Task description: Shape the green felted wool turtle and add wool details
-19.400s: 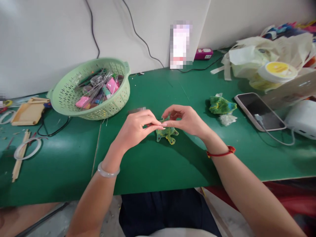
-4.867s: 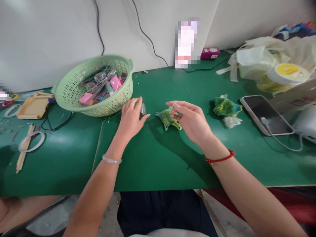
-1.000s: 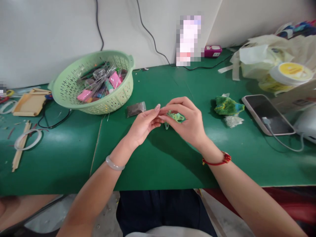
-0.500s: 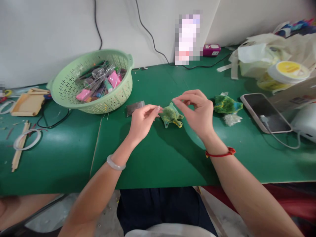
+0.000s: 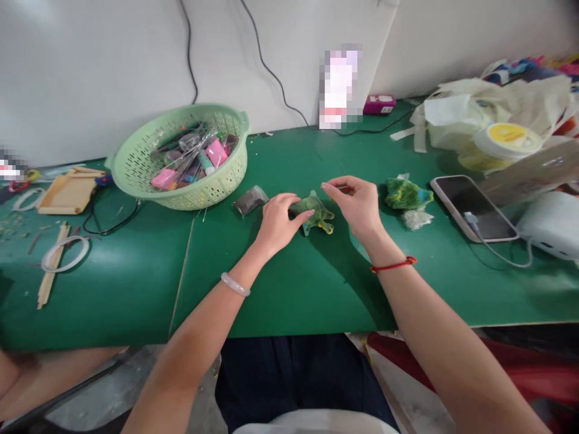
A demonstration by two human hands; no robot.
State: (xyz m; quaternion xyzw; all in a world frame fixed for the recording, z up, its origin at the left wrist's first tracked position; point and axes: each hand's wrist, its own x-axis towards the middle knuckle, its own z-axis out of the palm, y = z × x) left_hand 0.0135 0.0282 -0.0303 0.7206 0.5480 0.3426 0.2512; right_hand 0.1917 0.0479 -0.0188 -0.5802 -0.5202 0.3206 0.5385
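Observation:
A small green and yellow figure with several stubby legs [image 5: 318, 216] lies on the green table. My left hand [image 5: 283, 223] rests at its left side, thumb and fingers closed around that edge. Just right of the figure and slightly raised, my right hand [image 5: 359, 204] has its thumb and forefinger pinched together; whatever is between the tips is too small to make out. A dark plastic packet [image 5: 250, 201] lies left of my left hand. To the right of my right hand sits a second green and blue piece [image 5: 407, 194] beside crumpled clear plastic [image 5: 417, 219].
A green basket [image 5: 181, 196] of packets and wires stands back left. Phone [image 5: 474, 208] with cable, white device [image 5: 554, 220], plastic bags [image 5: 456, 114] and a yellow-lidded tub [image 5: 513, 140] are right. Wooden tray [image 5: 70, 191] and white rings [image 5: 66, 254] lie left. Another person's limb shows lower left.
The view has shifted a little. My left hand has moved from the figure's edge further onto its left side, with the thumb now over it. My right hand remains pinched beside it.

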